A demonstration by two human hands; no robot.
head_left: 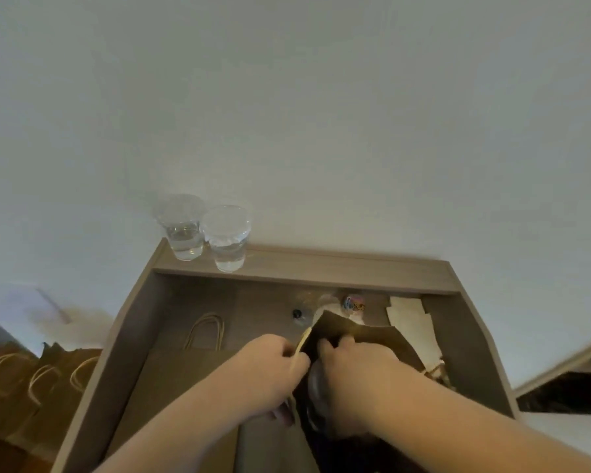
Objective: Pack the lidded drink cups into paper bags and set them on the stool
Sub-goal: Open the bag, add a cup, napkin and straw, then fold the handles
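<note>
Two clear plastic cups with clear lids stand upright on the far ledge at the left, each partly filled with water: the left cup (181, 227) and, just beside it, the right cup (226, 237). A brown flat bag (185, 373) lies at the near left, its twine handles pointing away. The open bag (362, 332), also brown, is at the centre, gripped at its mouth by the left hand (270, 367) and the right hand (355, 370). At the left edge a row of bags (31, 380) with loop handles stands upright.

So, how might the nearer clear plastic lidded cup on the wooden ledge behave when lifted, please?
The nearer clear plastic lidded cup, partly filled with water, probably feels bottom-heavy. Its thin-looking walls may flex when squeezed. Narrower at the base, it could tip.
</note>
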